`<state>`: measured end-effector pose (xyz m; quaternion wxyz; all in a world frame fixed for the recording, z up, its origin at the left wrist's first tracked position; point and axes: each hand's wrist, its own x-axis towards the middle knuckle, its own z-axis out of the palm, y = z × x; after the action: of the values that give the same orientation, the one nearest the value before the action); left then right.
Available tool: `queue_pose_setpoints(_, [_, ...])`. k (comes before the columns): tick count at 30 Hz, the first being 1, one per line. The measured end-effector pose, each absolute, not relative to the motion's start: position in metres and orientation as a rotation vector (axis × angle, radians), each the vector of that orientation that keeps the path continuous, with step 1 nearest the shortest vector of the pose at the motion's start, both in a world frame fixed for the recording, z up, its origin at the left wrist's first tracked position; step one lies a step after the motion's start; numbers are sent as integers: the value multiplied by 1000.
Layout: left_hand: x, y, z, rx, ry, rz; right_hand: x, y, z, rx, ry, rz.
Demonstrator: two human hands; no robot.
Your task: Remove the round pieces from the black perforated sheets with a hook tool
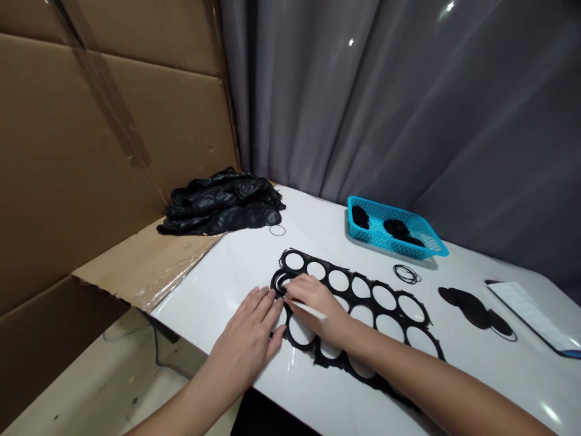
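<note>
A black rubbery sheet with rows of round holes [398, 309] lies flat on the white table. My left hand [254, 330] rests on the left end of this sheet, palm down with the fingers stretched out. Pinched in my right hand [320, 303] is a slim white stick-like tool [309, 310], pen-shaped; its tip is hidden by the fingers. Those fingers are at a black ring-shaped part [275, 281] at the sheet's left end, right beside my left fingertips. My right forearm crosses over the sheet and covers part of it.
Crumpled black sheets [222, 203] are heaped at the back left, partly on cardboard [149, 260]. A thin ring [278, 231] lies nearby. At the back stands a blue basket [426, 248] holding black pieces. Thin black rings [406, 274], black discs [472, 310] and a clipboard-like item [538, 318] lie rightward.
</note>
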<state>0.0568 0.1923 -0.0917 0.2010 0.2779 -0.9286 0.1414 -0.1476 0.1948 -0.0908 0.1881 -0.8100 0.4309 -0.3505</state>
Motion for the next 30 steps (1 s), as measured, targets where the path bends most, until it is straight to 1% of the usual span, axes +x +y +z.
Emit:
queue_pose_setpoints(2, [56, 192, -92, 772, -2597, 391, -150, 187, -92, -2415, 1224, -950])
queue_pose_setpoints(4, [55, 192, -93, 776, -2599, 381, -162, 167, -86, -2399, 1340, -1032])
queue_pose_setpoints(8, [56, 193, -90, 772, -2587, 341, -207, 121, -63, -2110, 1674, -1339])
queue_pose_setpoints(12, [57, 187, -83, 778, -2588, 195, -240, 110, -54, -1831, 1800, -1430])
queue_pose_setpoints(17, [42, 172, -77, 709, -2603, 45, -236, 133, -73, -1645, 1704, -1352])
queue_pose_setpoints(24, [34, 174, -89, 610, -2729, 34, -212, 178, -81, -1540, 1224, -1149])
queue_pose_setpoints(30, [49, 179, -85, 542, -2782, 98, -203, 208, -79, -1572, 1263, -949])
